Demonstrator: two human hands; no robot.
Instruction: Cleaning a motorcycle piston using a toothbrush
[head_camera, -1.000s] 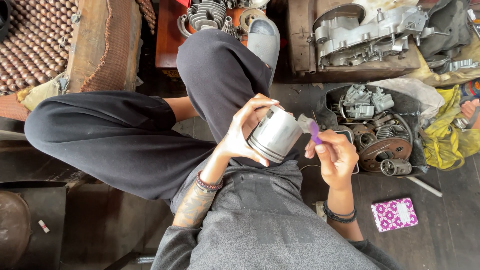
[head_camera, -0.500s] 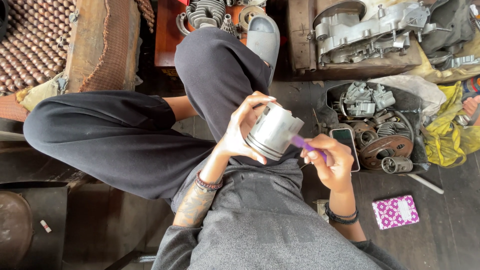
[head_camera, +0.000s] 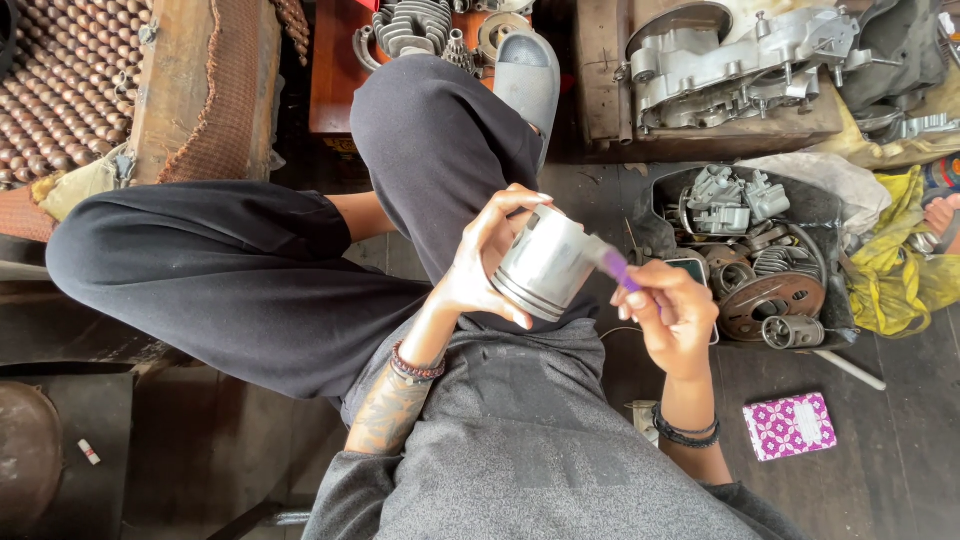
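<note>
My left hand (head_camera: 478, 262) grips a shiny metal piston (head_camera: 545, 265) over my lap, fingers wrapped around its skirt, its ringed crown end pointing down towards me. My right hand (head_camera: 672, 318) holds a small purple-handled tool (head_camera: 615, 268), with its tip resting against the piston's side. Both wrists carry bead bracelets. I sit cross-legged in black trousers and a grey shirt.
A black tub (head_camera: 745, 250) of engine parts sits to the right, with an engine casing (head_camera: 735, 60) on a wooden block behind it. A purple patterned box (head_camera: 790, 425) lies on the floor. A cylinder with cooling fins (head_camera: 412, 25) is ahead. Yellow cloth (head_camera: 900, 260) lies far right.
The piston has been turned and tilted in my left hand. My right hand moved the purple tool from beside the piston's top down onto its side.
</note>
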